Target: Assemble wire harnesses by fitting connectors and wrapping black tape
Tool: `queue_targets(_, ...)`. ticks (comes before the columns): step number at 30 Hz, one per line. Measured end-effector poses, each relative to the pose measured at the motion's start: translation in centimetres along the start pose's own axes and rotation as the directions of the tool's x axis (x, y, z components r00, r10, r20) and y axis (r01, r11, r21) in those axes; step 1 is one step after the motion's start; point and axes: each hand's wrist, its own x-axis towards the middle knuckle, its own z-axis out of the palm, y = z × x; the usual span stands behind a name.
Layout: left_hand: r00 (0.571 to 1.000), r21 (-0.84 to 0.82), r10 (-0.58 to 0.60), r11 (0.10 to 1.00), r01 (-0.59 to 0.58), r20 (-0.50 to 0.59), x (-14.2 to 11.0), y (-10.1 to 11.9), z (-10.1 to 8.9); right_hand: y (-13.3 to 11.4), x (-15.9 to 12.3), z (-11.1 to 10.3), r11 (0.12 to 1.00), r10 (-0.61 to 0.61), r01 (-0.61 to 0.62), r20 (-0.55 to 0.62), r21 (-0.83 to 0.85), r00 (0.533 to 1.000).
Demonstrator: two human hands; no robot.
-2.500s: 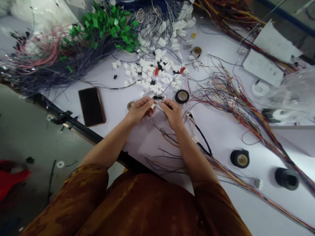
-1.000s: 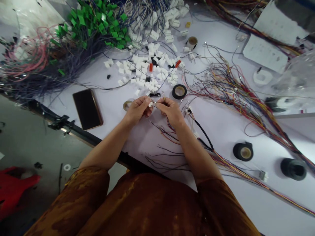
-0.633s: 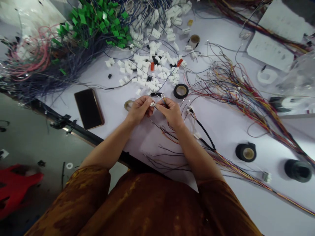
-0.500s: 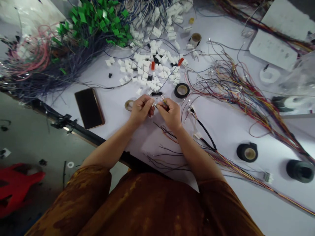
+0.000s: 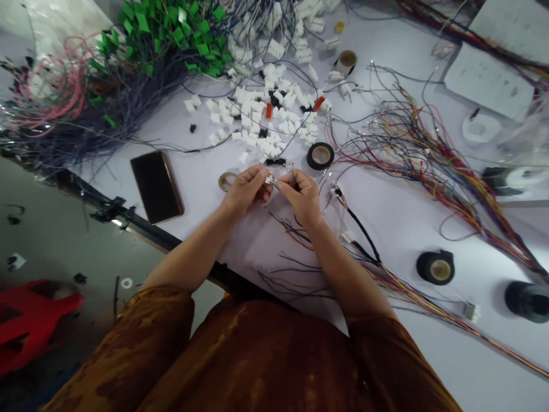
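Between thumb and fingers my left hand (image 5: 247,190) pinches a small white connector housing (image 5: 269,179). My right hand (image 5: 302,194), close beside it, is closed on a thin wire (image 5: 277,183) whose end meets the connector; whether it is seated inside is too small to tell. More coloured wires pass through the right hand's fingers, and loose wire ends (image 5: 291,226) trail below it. Just beyond my fingertips lies a black connector piece (image 5: 275,162). A pile of white connector housings (image 5: 257,120) spreads farther back, with a few red and black ones among them.
A phone (image 5: 156,187) and a tape roll (image 5: 226,181) lie to the left. Black tape rolls (image 5: 320,155) (image 5: 436,267) and a wire harness (image 5: 362,232) lie to the right. Green-tagged wires (image 5: 180,34) are heaped at the back. The table edge (image 5: 141,226) runs along the left front.
The camera view has shifted slightly. My right hand has gathered more wires and brought a wire end up to the white connector. My left hand keeps its pinch on the connector.
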Motion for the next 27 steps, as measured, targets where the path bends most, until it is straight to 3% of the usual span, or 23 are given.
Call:
queue_targets(5, 1.0, 0.041, 0.027, 0.999, -0.027, -0.003, -0.05, 0.04, 0.05, -0.11, 0.04, 0.06, 1.0, 0.001, -0.001, -0.007, -0.004, 1.0)
queue_targets(11, 0.987, 0.125, 0.159, 0.98, -0.157, -0.011, -0.28, 0.03, 0.26, -0.17, -0.14, 0.22, 0.997, -0.031, 0.031, -0.005, -0.066, 1.0)
queue_targets(16, 0.995, 0.095, 0.103, 0.99, -0.103, 0.006, -0.1, -0.06, 0.03, -0.27, -0.25, 0.39, 0.972, -0.155, 0.138, -0.075, -0.19, 0.985)
queue_targets(23, 0.997, 0.077, 0.074, 0.994, -0.075, 0.021, 0.29, -0.24, -0.32, 0.06, -0.16, 0.24, 0.992, -0.098, 0.096, -0.028, -0.083, 0.995)
queue_targets(27, 0.981, 0.152, 0.189, 0.969, -0.194, 0.049, 0.1, -0.59, -0.14, 0.23, -0.11, 0.4, 0.994, -0.074, 0.072, -0.026, -0.079, 0.997)
